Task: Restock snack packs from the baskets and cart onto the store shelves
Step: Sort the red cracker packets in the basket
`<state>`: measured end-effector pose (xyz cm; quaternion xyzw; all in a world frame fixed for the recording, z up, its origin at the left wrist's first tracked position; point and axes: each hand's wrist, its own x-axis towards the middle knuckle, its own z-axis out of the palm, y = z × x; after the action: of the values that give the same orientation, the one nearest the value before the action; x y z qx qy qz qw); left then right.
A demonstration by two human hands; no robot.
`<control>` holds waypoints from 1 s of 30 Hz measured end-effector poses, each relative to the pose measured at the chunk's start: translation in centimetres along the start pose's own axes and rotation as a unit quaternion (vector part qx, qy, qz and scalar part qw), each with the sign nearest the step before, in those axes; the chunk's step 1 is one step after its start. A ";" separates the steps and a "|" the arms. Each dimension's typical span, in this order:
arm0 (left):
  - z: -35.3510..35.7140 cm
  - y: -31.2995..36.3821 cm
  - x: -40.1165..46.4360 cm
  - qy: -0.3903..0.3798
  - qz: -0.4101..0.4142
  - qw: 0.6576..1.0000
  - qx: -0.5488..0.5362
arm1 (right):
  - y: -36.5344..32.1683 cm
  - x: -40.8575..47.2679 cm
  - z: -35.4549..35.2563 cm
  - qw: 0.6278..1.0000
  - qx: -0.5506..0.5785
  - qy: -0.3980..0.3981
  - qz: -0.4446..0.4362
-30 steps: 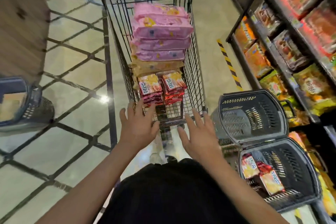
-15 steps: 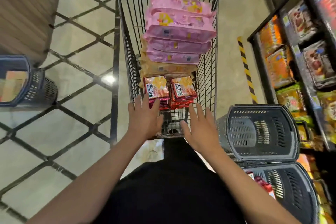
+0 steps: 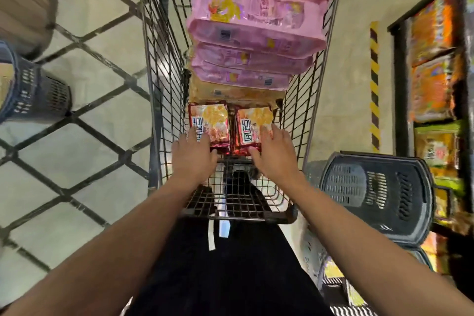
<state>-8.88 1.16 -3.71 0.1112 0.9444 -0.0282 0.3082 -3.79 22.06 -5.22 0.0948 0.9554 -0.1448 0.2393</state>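
A black wire cart point(image 3: 164, 64) stands straight ahead of me. Inside it lie several pink snack packs point(image 3: 254, 31) stacked over tan ones, and two short stacks of red snack packs point(image 3: 213, 123) at the near end. My left hand point(image 3: 193, 155) reaches into the cart with straight fingers touching the near edge of the left red stack. My right hand point(image 3: 275, 154) does the same on the right red stack point(image 3: 252, 123), fingers lying over its top pack. Neither hand is curled round a pack.
A dark plastic basket point(image 3: 372, 195) with its lid up stands to the right of the cart; snack packs show in it below. Store shelves point(image 3: 436, 79) full of orange and green packs line the right. Another dark basket point(image 3: 33, 95) sits on the floor at left, beside a wooden counter.
The view has closed in on the cart. Both hands have moved forward past the cart's near rim and now touch the red pack stacks.
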 end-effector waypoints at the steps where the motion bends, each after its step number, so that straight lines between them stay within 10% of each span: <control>1: 0.4 0.0 0.9 -0.001 -0.008 1.000 -0.005 | 0.3 1.2 0.3 1.000 -0.003 -0.006 0.001; 7: 3.5 -0.5 5.8 -0.039 -0.129 0.980 -0.144 | 1.7 7.7 2.4 0.998 0.034 -0.027 0.039; 13: 6.1 -1.2 9.2 -0.054 -0.247 0.865 -0.434 | 2.8 12.1 4.8 0.959 0.217 -0.043 0.178; 21: 5.4 -1.3 9.0 -0.005 -0.297 0.817 -0.493 | 2.8 12.3 5.4 0.945 0.276 -0.040 0.169; 30: 4.2 -1.7 7.5 -0.105 -0.324 0.687 -0.642 | 3.1 8.2 4.2 0.840 0.478 -0.064 0.247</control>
<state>-12.72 0.42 -11.57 -0.4306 0.6704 0.4756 0.3728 -8.36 24.54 -13.46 0.4212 0.6946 -0.5257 0.2524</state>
